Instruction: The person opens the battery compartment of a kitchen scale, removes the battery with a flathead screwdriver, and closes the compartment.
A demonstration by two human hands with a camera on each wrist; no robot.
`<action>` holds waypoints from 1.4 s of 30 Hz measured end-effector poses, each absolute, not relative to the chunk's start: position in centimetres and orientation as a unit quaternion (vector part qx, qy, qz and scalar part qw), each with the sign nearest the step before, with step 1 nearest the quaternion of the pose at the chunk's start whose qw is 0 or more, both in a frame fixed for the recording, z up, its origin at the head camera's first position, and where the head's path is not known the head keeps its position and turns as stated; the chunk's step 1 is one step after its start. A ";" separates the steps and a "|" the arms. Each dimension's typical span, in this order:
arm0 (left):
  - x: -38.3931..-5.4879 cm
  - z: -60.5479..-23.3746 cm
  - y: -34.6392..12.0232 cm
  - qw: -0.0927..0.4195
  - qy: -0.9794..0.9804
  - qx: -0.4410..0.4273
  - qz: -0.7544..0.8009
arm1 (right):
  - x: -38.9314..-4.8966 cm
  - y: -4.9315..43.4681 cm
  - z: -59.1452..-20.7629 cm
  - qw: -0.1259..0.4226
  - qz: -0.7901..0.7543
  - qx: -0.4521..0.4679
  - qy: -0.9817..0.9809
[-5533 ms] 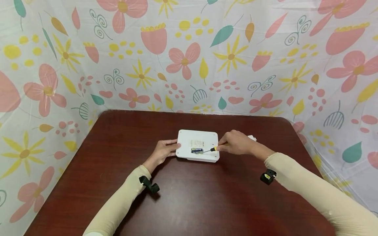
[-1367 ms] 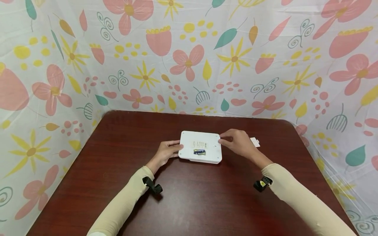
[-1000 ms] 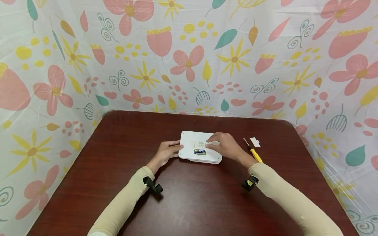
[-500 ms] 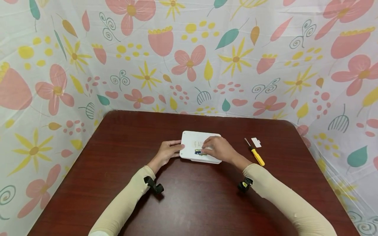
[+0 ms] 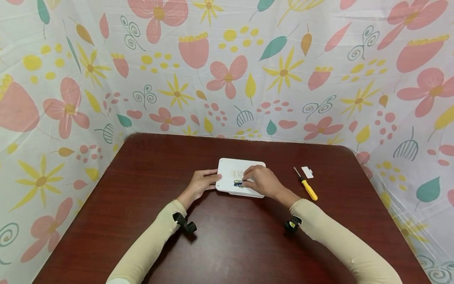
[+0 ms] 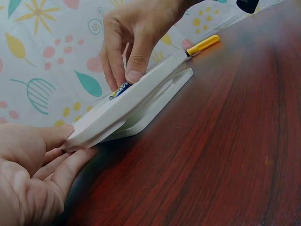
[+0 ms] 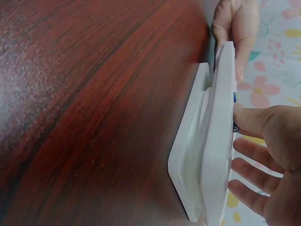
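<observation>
A flat white battery-powered device lies on the brown table, its face with a label and a battery compartment turned up. My left hand grips its left edge, thumb on top and fingers underneath. My right hand is over the right part of the device, thumb and fingertips pinching a small blue-and-yellow battery at the compartment. Several other fingers of that hand touch the white face in the right wrist view. The battery is partly hidden behind the fingers.
On the table to the right lies a screwdriver with a yellow handle, and near its tip a small white battery cover. A flower-patterned curtain rises behind the table's far edge.
The screwdriver, earlier in my right hand at the batteries, has been laid on the table to the right. My right hand has moved left onto a battery; the left hand keeps its grip.
</observation>
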State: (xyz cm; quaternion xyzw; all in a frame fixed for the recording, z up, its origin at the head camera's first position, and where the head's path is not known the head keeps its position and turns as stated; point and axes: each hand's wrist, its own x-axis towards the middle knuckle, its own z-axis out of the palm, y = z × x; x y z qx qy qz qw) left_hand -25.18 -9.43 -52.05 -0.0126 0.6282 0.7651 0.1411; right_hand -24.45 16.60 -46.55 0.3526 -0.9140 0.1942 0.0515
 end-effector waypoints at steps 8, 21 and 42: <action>-25.1 -52.0 -9.4 0.140 0.624 -0.013 0.769 | -24.3 16.5 -46.5 0.056 0.204 0.340 -0.917; -25.1 -52.0 -9.5 0.137 0.629 -0.017 0.765 | -24.5 17.9 -45.7 0.049 0.276 0.313 -0.907; -24.9 -51.7 -9.4 0.141 0.630 -0.022 0.763 | -24.5 28.4 -43.8 0.091 0.267 0.223 -0.933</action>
